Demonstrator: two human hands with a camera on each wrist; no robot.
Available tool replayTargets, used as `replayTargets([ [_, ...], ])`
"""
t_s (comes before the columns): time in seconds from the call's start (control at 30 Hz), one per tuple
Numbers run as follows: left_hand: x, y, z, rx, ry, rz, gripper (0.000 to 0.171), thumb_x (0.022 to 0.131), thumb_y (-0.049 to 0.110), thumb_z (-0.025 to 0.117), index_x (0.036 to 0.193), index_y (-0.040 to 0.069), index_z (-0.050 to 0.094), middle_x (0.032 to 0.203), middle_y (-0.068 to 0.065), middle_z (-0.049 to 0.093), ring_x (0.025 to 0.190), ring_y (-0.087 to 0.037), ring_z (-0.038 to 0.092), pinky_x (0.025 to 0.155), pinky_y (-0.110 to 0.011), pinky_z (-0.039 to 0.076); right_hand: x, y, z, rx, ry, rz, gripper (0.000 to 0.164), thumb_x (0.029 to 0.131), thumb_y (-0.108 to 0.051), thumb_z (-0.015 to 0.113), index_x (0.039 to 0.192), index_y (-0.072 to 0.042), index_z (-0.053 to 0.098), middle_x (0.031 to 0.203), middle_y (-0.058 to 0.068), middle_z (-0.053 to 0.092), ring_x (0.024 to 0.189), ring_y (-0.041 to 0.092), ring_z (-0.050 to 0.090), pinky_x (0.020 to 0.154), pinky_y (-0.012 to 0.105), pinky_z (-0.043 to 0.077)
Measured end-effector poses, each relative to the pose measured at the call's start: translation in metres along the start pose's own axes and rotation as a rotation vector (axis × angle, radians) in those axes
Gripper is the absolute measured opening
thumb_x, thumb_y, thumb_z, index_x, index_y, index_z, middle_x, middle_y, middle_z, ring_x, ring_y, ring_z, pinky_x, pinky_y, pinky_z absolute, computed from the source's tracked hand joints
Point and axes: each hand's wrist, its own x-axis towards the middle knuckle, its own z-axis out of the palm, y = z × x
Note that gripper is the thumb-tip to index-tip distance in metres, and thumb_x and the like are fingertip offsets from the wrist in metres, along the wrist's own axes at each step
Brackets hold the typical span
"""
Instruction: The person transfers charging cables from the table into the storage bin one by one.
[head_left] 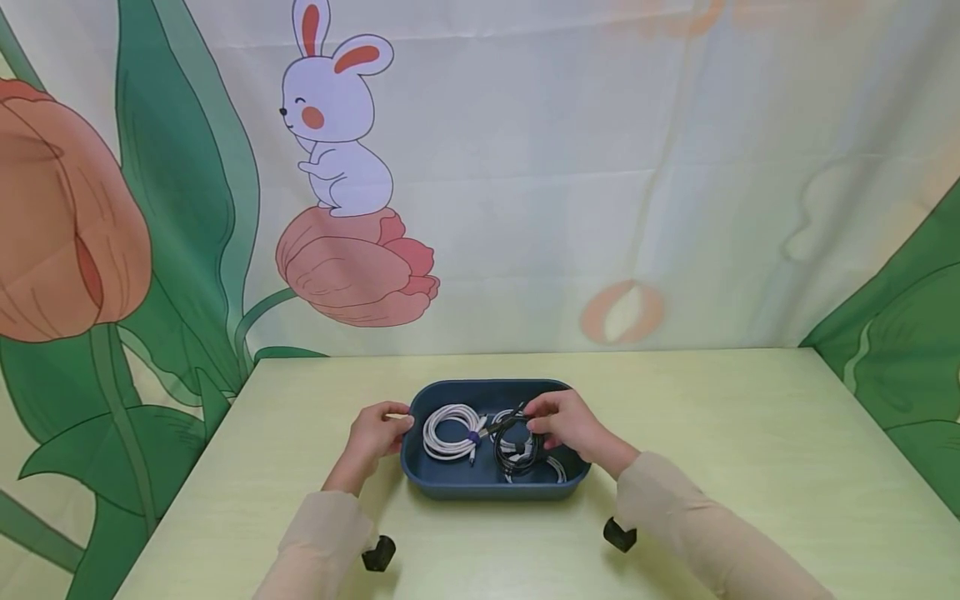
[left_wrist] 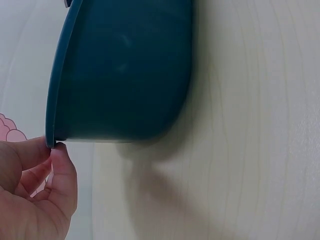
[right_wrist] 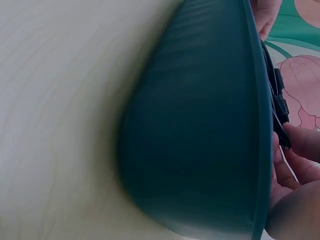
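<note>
A dark blue oblong bin (head_left: 495, 492) stands on the table, with coiled cables in it. My left hand (head_left: 375, 432) pinches the bin's rim at its left end; in the left wrist view, thumb and finger meet across that rim (left_wrist: 51, 120). Above the bin's right half, my right hand (head_left: 568, 421) holds part of a coiled black cable (head_left: 498, 458). The right wrist view shows the black cable (right_wrist: 280, 95) between thumb and fingers, partly hidden by the bin wall. A white cable coil (head_left: 432, 437) with a purple tie lies at the left inside.
More white cable (head_left: 558, 472) lies under the black coil, partly covered. The pale wooden table (head_left: 720, 433) extends around the bin. Behind it hangs a printed cloth (head_left: 510, 208) with a rabbit and tulips. A black wrist device (head_left: 379, 553) sits below each forearm.
</note>
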Motion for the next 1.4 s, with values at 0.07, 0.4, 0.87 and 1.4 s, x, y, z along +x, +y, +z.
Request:
replayTargets([
  [0.07, 0.0, 0.0, 0.0, -0.002, -0.001, 0.003, 0.027, 0.085, 0.008, 0.056, 0.111, 0.002, 0.056, 0.084, -0.009, 0.056, 0.061, -0.013, 0.051, 0.055, -0.022, 0.047, 0.0, 0.001, 0.002, 0.005, -0.004, 0.001, 0.018, 0.078, 0.003, 0.06, 0.095, 0.003, 0.062, 0.076, 0.006, 0.055, 0.059, 0.013, 0.05, 0.048, 0.027, 0.048],
  [0.4, 0.0, -0.001, 0.0, -0.005, -0.002, 0.004, 0.027, 0.085, 0.008, 0.055, 0.111, 0.001, 0.056, 0.084, -0.009, 0.056, 0.061, -0.012, 0.051, 0.055, -0.022, 0.048, 0.002, 0.004, 0.012, -0.011, 0.006, 0.024, 0.017, 0.076, 0.003, 0.062, 0.093, 0.0, 0.063, 0.074, 0.005, 0.055, 0.057, 0.013, 0.05, 0.046, 0.026, 0.047],
  [0.87, 0.0, 0.0, 0.0, -0.01, -0.001, -0.002, 0.027, 0.085, 0.009, 0.056, 0.111, 0.001, 0.056, 0.084, -0.01, 0.056, 0.06, -0.012, 0.051, 0.054, -0.021, 0.047, 0.005, 0.005, 0.027, -0.013, -0.001, 0.023, 0.015, 0.077, 0.005, 0.06, 0.092, 0.001, 0.061, 0.076, 0.007, 0.054, 0.06, 0.015, 0.049, 0.046, 0.026, 0.047],
  [1.4, 0.0, 0.001, 0.0, -0.013, -0.003, -0.008, 0.027, 0.085, 0.009, 0.056, 0.111, 0.002, 0.056, 0.085, -0.009, 0.054, 0.062, -0.013, 0.051, 0.056, -0.021, 0.047, 0.008, 0.011, 0.037, -0.01, -0.043, 0.022, 0.015, 0.077, 0.005, 0.059, 0.092, 0.002, 0.059, 0.072, 0.005, 0.052, 0.059, 0.014, 0.05, 0.046, 0.026, 0.048],
])
